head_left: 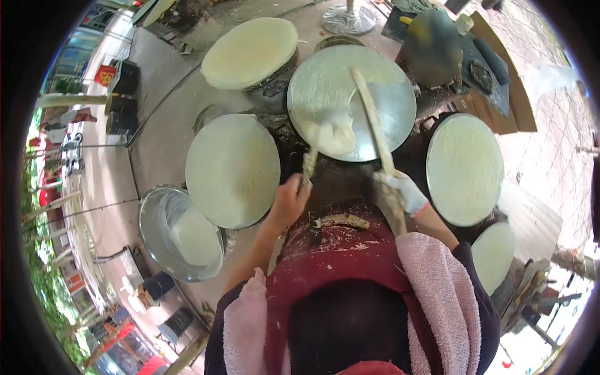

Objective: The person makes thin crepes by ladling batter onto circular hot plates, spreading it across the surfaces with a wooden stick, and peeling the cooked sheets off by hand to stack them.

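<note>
My left hand is closed around the batter-smeared handle of a short tool, whose head is blurred and lost against the batter. In my right hand, which wears a white glove, is a long wooden paddle reaching across the round griddle in front of me. Pale batter covers the griddle's left and far parts, while bare metal shows at the right. A thick pool of batter lies at its near edge, beside the short tool's end.
Pale sheets lie on round griddles at left, far left, right and lower right. A metal basin holding batter stands lower left. A dark round plate and cardboard are at the far right.
</note>
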A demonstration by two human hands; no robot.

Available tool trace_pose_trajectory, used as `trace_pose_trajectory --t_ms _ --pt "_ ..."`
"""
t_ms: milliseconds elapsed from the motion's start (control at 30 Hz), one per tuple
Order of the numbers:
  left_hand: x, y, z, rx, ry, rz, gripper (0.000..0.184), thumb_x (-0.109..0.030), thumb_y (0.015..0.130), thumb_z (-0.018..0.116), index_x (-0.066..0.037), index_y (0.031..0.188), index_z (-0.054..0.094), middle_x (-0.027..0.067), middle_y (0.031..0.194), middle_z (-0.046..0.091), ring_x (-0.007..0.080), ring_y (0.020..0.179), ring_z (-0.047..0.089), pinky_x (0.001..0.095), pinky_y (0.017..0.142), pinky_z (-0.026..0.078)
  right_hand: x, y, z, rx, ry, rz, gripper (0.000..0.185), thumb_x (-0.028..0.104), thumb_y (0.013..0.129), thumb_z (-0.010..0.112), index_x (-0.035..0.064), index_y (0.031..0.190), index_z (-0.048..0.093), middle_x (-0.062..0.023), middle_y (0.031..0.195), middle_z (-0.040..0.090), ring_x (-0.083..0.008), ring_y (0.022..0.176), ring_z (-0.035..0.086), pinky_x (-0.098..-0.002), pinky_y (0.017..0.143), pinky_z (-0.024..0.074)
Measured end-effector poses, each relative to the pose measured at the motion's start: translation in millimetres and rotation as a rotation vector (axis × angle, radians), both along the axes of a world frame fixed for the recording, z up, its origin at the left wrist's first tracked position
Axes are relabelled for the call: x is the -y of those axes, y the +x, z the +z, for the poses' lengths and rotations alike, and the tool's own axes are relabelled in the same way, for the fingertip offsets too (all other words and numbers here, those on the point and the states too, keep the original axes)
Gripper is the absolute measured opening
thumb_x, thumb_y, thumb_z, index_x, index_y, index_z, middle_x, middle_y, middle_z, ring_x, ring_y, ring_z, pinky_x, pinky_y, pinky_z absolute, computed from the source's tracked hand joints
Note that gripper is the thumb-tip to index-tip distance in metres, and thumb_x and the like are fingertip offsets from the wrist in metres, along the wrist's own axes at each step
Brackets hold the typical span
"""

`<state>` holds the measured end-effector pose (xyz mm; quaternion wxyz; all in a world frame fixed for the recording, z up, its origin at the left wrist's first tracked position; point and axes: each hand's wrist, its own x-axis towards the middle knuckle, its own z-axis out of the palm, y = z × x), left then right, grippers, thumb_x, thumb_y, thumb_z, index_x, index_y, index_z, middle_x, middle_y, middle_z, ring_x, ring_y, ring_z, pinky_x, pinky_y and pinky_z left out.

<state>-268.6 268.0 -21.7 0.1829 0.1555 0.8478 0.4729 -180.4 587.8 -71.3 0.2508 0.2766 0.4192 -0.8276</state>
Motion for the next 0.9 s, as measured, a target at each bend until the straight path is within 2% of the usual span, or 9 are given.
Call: trace_pose_trajectory --t_ms 133,200,300,400,467,500,600,733,900 --pt "47.0 -16.3 25.7 0.116 0.243 0.283 0.020 -0.021 0.100 0.055 -0.003 0.092 0.055 0.0015 0.062 0.050 0.0102 0.051 0.046 0.0274 0.046 0.038 135.6 -55.9 11.3 0.097 0.046 -0.128 0.024 0.034 0.097 0.060 0.0121 0.107 0.062 0.0028 0.063 0.050 -0.0066 0.040 0.040 -0.0243 0.034 0.0313" --pt "75.6 -18.2 26.2 0.195 0.325 0.329 0.019 -0.020 0.101 0.054 -0.004 0.091 0.055 -0.0016 0.062 0.048 0.0060 0.048 0.042 0.0240 0.042 0.035 188.4 -77.7 -47.2 -0.013 0.279 -0.106 0.030 0.040 0.095 0.059 0.0102 0.097 0.059 -0.0075 0.069 0.059 -0.0210 0.050 0.056 -0.0368 0.045 0.0451" --pt "119.3 -9.7 19.7 0.255 0.373 0.314 0.019 -0.020 0.101 0.052 -0.004 0.089 0.053 -0.0018 0.061 0.045 0.0056 0.043 0.039 0.0220 0.037 0.031 221.0 -79.0 -100.8 -0.134 1.291 -0.083 0.040 0.043 0.097 0.051 0.0048 0.101 0.060 -0.0201 0.083 0.067 -0.0382 0.075 0.066 -0.0475 0.068 0.0503" --pt "150.7 9.8 11.5 0.315 0.341 0.322 0.021 -0.022 0.101 0.050 -0.004 0.089 0.051 -0.0016 0.060 0.043 0.0060 0.041 0.038 0.0227 0.035 0.030 198.7 -47.5 -56.5 0.066 1.265 -0.134 0.046 0.044 0.097 0.047 0.0007 0.105 0.060 -0.0282 0.095 0.066 -0.0466 0.099 0.061 -0.0507 0.085 0.0450" --pt "157.7 19.5 11.8 0.381 0.308 0.362 0.024 -0.024 0.102 0.049 -0.003 0.091 0.051 -0.0021 0.060 0.040 0.0064 0.040 0.036 0.0232 0.035 0.029 165.5 -27.3 -91.3 0.086 1.264 -0.210 0.036 0.038 0.097 0.054 0.0040 0.105 0.062 -0.0123 0.075 0.063 -0.0247 0.069 0.063 -0.0410 0.065 0.0494" --pt "154.5 23.0 14.7 0.388 0.328 0.379 0.023 -0.023 0.102 0.048 -0.004 0.090 0.051 -0.0019 0.059 0.041 0.0064 0.040 0.036 0.0231 0.035 0.029 157.9 -26.0 -75.2 0.140 0.905 -0.363 0.031 0.038 0.098 0.054 0.0074 0.098 0.061 -0.0053 0.067 0.057 -0.0162 0.054 0.055 -0.0343 0.051 0.0442" --pt "147.5 36.7 24.1 0.405 0.342 0.413 0.021 -0.019 0.103 0.046 -0.004 0.089 0.050 -0.0013 0.058 0.042 0.0065 0.040 0.037 0.0229 0.035 0.030 156.6 -22.9 -35.6 0.155 0.590 -0.408 0.028 0.038 0.098 0.054 0.0103 0.093 0.058 0.0010 0.062 0.049 -0.0086 0.047 0.045 -0.0287 0.043 0.0364" --pt "124.6 41.8 27.2 0.375 0.313 0.405 0.021 -0.019 0.103 0.046 -0.003 0.090 0.050 -0.0007 0.058 0.042 0.0069 0.040 0.037 0.0232 0.035 0.030 144.2 6.7 -56.4 -0.055 1.422 0.321 0.041 0.043 0.098 0.046 0.0025 0.099 0.052 -0.0292 0.091 0.066 -0.0488 0.086 0.063 -0.0576 0.076 0.0479" --pt "79.4 52.4 38.1 0.377 0.298 0.413 0.021 -0.018 0.102 0.046 0.000 0.093 0.052 -0.0005 0.058 0.040 0.0085 0.038 0.036 0.0246 0.035 0.029 49.2 11.4 -54.6 -0.019 1.508 0.099 0.037 0.036 0.098 0.048 -0.0002 0.096 0.053 -0.0302 0.084 0.065 -0.0481 0.082 0.064 -0.0558 0.071 0.0494"
